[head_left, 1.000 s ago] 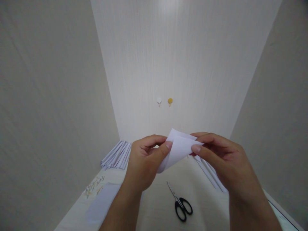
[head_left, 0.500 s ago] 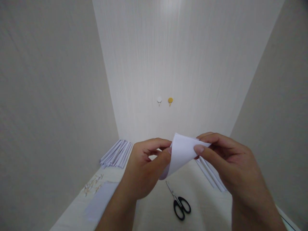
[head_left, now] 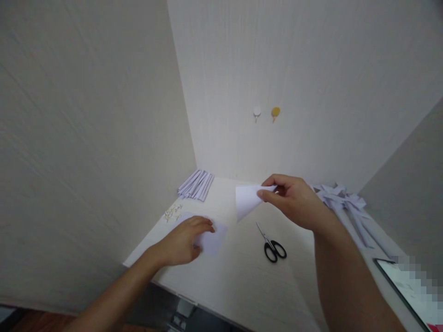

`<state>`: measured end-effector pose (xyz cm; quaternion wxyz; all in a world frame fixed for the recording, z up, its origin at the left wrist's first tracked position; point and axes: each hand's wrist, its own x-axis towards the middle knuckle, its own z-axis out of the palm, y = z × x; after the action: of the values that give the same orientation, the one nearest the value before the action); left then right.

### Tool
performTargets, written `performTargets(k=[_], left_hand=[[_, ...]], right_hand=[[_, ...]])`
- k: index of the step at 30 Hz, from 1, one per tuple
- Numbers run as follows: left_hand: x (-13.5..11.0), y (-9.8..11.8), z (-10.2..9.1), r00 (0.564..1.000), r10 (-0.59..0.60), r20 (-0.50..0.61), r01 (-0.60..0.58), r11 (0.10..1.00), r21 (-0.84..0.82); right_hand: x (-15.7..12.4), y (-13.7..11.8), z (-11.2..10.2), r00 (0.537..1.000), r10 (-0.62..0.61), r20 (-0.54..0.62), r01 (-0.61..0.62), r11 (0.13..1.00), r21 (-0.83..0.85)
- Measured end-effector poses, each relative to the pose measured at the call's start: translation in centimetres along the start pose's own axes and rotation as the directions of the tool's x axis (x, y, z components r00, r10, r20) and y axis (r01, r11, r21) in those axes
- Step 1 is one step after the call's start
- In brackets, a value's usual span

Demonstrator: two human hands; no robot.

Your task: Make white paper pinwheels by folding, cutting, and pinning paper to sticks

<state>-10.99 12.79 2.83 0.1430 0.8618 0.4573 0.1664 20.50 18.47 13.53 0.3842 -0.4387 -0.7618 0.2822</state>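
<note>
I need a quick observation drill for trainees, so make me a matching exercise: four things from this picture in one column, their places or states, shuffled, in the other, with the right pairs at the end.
Things
1. Scissors
2. Yellow hook
3. Triangle-shaped paper
4. Flat paper

Places or states
A. Held in the right hand
B. Partly hidden by the left hand
C. On the back wall, beside a white hook
D. Lying on the table, black handles showing

Right pairs: 1-D, 2-C, 3-A, 4-B
</note>
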Motion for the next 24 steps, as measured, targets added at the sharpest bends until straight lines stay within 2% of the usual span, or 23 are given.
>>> performTargets(k=[3,9,10,12,15,17,18,21,24], left_hand=[[-0.8,-0.4,1.2,1.000,0.024,0.019,-0.024,0.999,0.025],[-0.1,-0.5,2.1,0.997,0.074,0.021,-0.075,0.996,0.056],[-0.1,-0.8,2.1,0.996,0.088,-0.021,-0.087,0.994,0.066],[-0.2,-1.4,1.9,0.978,0.101,-0.185,-0.083,0.991,0.102],[-1.2,-2.4,1.5,0.878,0.090,-0.470,-0.007,0.984,0.177],[-2.1,-3.0,1.4,0.826,0.095,-0.556,0.032,0.976,0.214],[-2.7,-3.3,1.5,0.817,0.101,-0.568,0.045,0.971,0.236],[-4.0,-3.7,2.1,0.861,0.087,-0.502,0.079,0.950,0.301],[-4.5,-3.6,2.4,0.938,-0.023,-0.346,0.137,0.941,0.309]], right_hand=[[0.3,0.1,0.8,1.000,-0.018,0.006,0.018,0.999,-0.044],[0.2,0.3,0.8,1.000,-0.006,0.007,0.006,1.000,0.012],[0.2,0.3,0.8,1.000,-0.003,0.006,0.003,1.000,0.021],[0.2,0.3,0.7,1.000,-0.003,0.006,0.003,0.999,0.038],[0.1,0.2,0.4,1.000,-0.013,-0.007,0.013,0.998,0.059],[-0.1,0.1,0.1,1.000,-0.008,-0.021,0.010,0.997,0.075],[-0.2,0.0,0.0,1.000,-0.002,-0.030,0.005,0.996,0.087],[-0.3,0.0,-0.5,0.998,0.026,-0.051,-0.019,0.989,0.145],[-0.3,0.1,-1.0,0.997,0.026,-0.067,-0.011,0.975,0.223]])
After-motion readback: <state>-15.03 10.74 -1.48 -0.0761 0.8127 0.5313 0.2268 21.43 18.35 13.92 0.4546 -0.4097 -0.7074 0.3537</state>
